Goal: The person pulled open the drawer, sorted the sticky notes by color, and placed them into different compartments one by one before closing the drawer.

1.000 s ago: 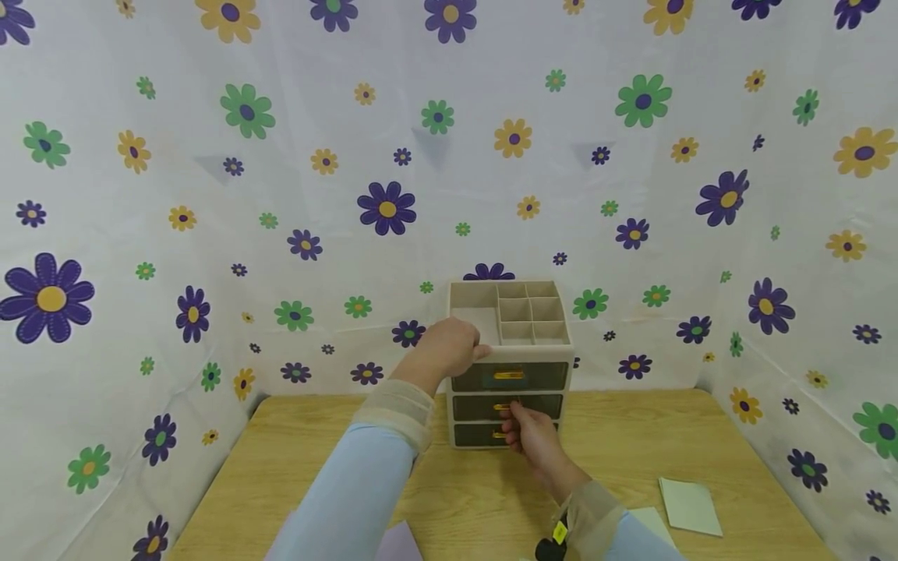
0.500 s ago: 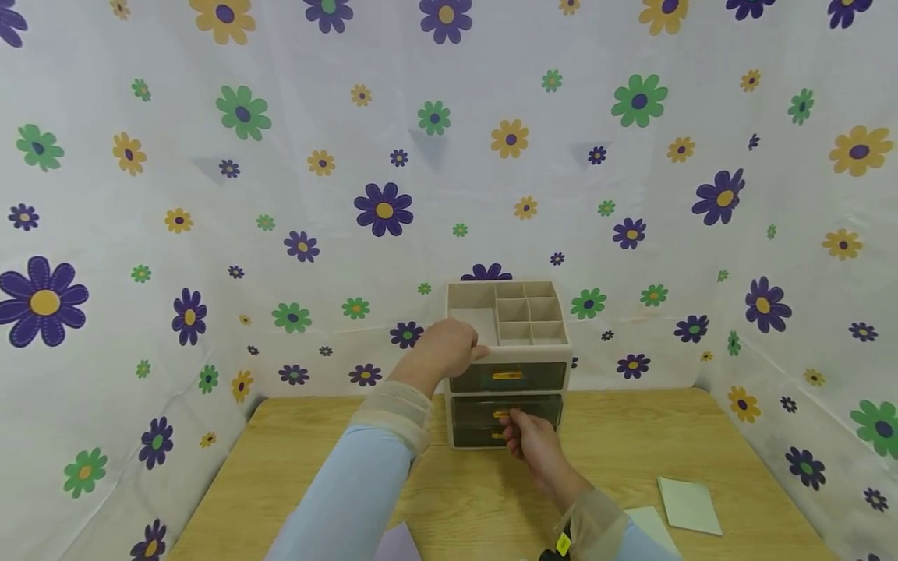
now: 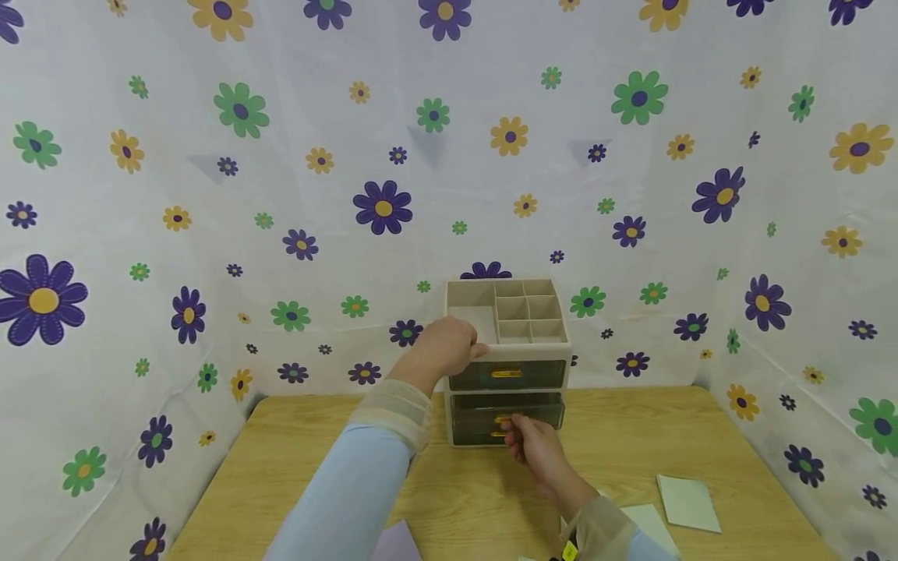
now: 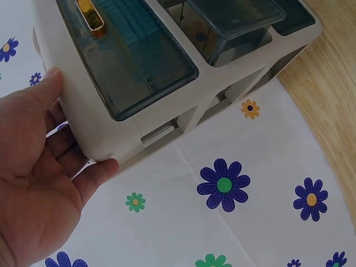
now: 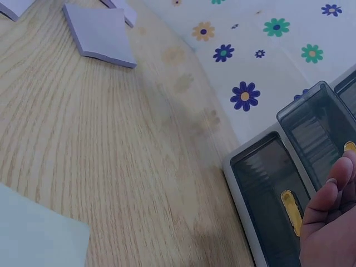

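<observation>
Cabinet (image 3: 508, 351): a boxy, off-white frame with smooth, rounded edges, standing upright on the bench (image 3: 323, 444) at the back edge, slightly right of its middle.
Top tray (image 3: 475, 321): one wide compartment at left, six small ones in two columns at right.
Drawers: three, stacked, with dark, glossy, see-through fronts; the middle drawer (image 5: 311, 122) juts part way out, the top drawer (image 3: 466, 378) and bottom drawer (image 5: 261, 178) sit flush. Something blue-green shows through the top one.
Handles: slim amber ovals; the top one has a shiny gold rim.
Left hand (image 3: 445, 347): grips the cabinet's upper left front corner.
Right hand (image 3: 536, 448): pinches the middle handle (image 5: 350, 147) between thumb and finger, well apart from the left.
Green pads (image 3: 689, 504): pale, flat, square-cornered, just beside each other toward the bench's right edge; a sleeve partly covers one.
Lilac pad (image 3: 397, 543): thick, left of the bench's middle, nearer than the cabinet, partly under the left sleeve.
Bench: yellowish wood grain, rounded back corners.
Cloth (image 3: 316, 78): white, lightly creased, printed with purple, green and orange flowers.
Sleeves: light blue, with sheer beige cuffs.
</observation>
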